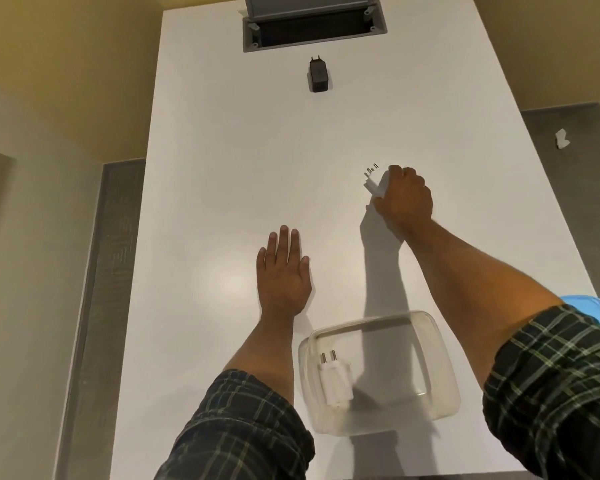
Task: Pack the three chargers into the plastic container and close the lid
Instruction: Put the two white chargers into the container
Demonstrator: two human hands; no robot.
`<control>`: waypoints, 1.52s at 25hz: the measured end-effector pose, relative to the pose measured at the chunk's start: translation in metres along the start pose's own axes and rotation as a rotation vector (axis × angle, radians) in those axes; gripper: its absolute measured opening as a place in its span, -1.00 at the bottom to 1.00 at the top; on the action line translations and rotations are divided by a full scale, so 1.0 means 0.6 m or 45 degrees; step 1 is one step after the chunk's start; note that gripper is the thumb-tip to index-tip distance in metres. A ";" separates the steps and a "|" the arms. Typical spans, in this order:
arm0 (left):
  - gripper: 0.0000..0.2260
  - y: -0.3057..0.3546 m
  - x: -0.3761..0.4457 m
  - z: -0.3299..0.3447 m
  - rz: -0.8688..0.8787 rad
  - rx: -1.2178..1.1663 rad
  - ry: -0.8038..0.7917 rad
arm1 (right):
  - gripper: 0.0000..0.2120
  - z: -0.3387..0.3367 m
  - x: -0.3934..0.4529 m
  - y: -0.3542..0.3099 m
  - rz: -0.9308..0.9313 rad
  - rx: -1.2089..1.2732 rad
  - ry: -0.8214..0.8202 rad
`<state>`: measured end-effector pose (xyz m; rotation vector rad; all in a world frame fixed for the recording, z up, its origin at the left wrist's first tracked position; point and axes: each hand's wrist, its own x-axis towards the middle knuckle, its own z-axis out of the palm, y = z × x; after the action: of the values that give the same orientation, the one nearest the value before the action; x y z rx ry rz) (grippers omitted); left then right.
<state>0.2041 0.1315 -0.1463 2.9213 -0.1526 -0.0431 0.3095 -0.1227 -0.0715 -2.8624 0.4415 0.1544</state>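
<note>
Chargers are split three ways: one white charger lies inside the clear plastic container near the table's front edge, a black charger sits far off by the grey cable hatch, and the right hand is wrapped around a second white charger, its body mostly hidden, only the prongs poking out. Left hand lies flat and empty on the table. Blue lid peeks out behind the right sleeve, mostly covered.

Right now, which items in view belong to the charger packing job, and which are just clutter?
Job: white charger in right hand; white charger inside clear container; black charger; blue lid.
Lying about: crumpled paper on floor; table cable hatch.
</note>
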 end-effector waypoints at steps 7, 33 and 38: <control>-0.46 0.000 0.014 -0.003 -0.002 -0.045 0.000 | -0.63 0.029 0.046 -0.003 0.102 -0.103 0.061; -0.39 -0.044 -0.115 -0.053 -0.070 -0.064 -0.141 | -0.36 -0.072 -0.278 0.030 -0.028 0.521 0.290; -0.40 -0.041 -0.229 -0.038 -0.192 -0.109 -0.204 | -0.34 -0.041 -0.361 0.039 -0.326 0.470 0.191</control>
<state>0.0706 0.1747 -0.1270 2.8357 0.0437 -0.3006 0.0981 -0.0893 -0.0224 -2.5413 0.1094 -0.1715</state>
